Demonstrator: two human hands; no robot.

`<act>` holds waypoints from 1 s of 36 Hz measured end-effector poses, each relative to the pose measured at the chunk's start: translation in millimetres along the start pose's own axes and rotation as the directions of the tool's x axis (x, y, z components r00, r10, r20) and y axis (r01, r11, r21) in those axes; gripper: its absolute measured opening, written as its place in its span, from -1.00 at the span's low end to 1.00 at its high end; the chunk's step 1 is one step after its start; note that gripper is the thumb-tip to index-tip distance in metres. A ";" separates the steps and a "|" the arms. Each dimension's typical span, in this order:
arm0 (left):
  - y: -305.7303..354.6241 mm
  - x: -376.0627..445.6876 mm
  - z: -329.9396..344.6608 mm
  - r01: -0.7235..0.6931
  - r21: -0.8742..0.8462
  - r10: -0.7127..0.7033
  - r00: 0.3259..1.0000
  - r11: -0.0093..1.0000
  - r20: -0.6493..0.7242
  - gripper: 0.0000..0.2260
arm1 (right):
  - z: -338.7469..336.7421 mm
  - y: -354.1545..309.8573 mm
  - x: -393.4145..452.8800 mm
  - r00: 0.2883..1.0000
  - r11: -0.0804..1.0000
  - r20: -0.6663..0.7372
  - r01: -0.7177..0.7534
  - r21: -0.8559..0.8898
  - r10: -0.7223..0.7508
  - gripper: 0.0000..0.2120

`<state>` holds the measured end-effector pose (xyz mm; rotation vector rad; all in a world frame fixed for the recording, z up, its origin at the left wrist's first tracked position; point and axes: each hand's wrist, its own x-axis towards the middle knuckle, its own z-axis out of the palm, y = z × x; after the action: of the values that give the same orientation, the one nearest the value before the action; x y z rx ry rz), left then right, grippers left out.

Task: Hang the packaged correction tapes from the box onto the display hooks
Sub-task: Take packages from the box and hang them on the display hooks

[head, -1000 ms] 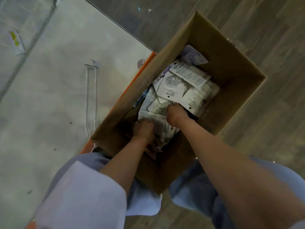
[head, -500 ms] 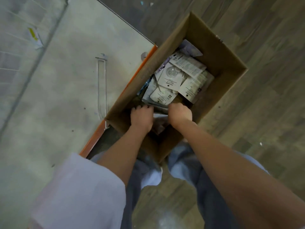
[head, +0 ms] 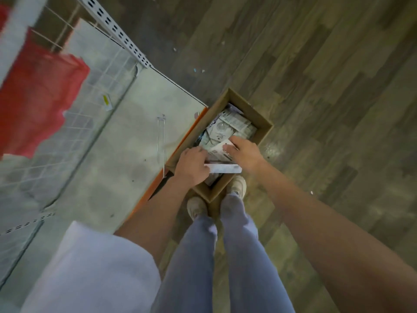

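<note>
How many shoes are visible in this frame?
2. One shoe on the floor just below the box corner, the other shoe beside the box's near right wall. Both are partly covered by trouser legs.

Both arms extended down and forward, forearms bare, white sleeve on the left upper arm. Left hand (head: 193, 166) back-up, fingers curled around a stack of packages (head: 223, 169). Right hand (head: 244, 154) back-up, fingers forward, gripping the same stack from the other side. Hands close together, not touching.
</note>
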<state>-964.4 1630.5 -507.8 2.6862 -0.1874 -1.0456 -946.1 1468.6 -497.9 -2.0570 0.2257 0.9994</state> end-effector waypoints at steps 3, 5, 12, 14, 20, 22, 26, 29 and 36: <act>5.9 -17.4 -27.5 0.034 -0.065 -0.034 0.999 0.997 -0.001 -0.69 | -14.8 -21.4 -14.6 1.000 0.999 -0.018 0.017 0.028 -0.016 -0.79; 8.7 -26.7 -39.8 0.044 -0.093 -0.045 0.999 0.995 -0.016 -0.68 | -20.2 -30.9 -20.4 0.999 0.998 -0.033 0.017 0.057 -0.015 -0.79; 23.1 -78.0 -69.6 0.025 -0.143 -0.038 0.995 0.989 -0.088 -0.67 | -28.6 -64.7 -60.7 0.991 0.995 -0.129 0.049 0.088 -0.038 -0.75; 23.9 -92.8 -75.2 0.011 -0.136 -0.027 0.993 0.991 -0.117 -0.67 | -27.0 -74.1 -73.7 0.985 0.992 -0.163 0.076 0.101 -0.059 -0.80; 11.3 -153.8 -101.3 0.015 -0.154 -0.053 0.969 0.988 -0.241 -0.69 | -13.7 -112.1 -120.2 0.957 0.976 -0.245 0.184 0.115 -0.152 -0.76; 3.9 -177.4 -112.8 0.014 -0.176 -0.063 0.958 0.984 -0.279 -0.70 | -6.4 -127.4 -136.2 0.952 0.961 -0.253 0.218 0.168 -0.172 -0.69; -8.3 -218.7 -143.4 0.021 -0.216 -0.101 0.925 0.976 -0.365 -0.70 | 0.9 -167.3 -174.2 0.932 0.919 -0.269 0.311 0.242 -0.244 -0.64; -9.3 -249.4 -174.5 -0.001 -0.225 -0.103 0.886 0.974 -0.453 -0.70 | -2.8 -199.8 -204.3 0.908 0.887 -0.293 0.378 0.265 -0.299 -0.63; 1.5 -320.5 -230.1 -0.042 -0.251 -0.127 0.774 0.967 -0.621 -0.70 | -17.1 -275.3 -276.1 0.856 0.830 -0.298 0.497 0.254 -0.422 -0.67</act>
<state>-1043.4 1739.0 -136.8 2.6366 0.1328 -0.0995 -991.3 1585.3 -128.3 -1.7938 -0.0015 0.3904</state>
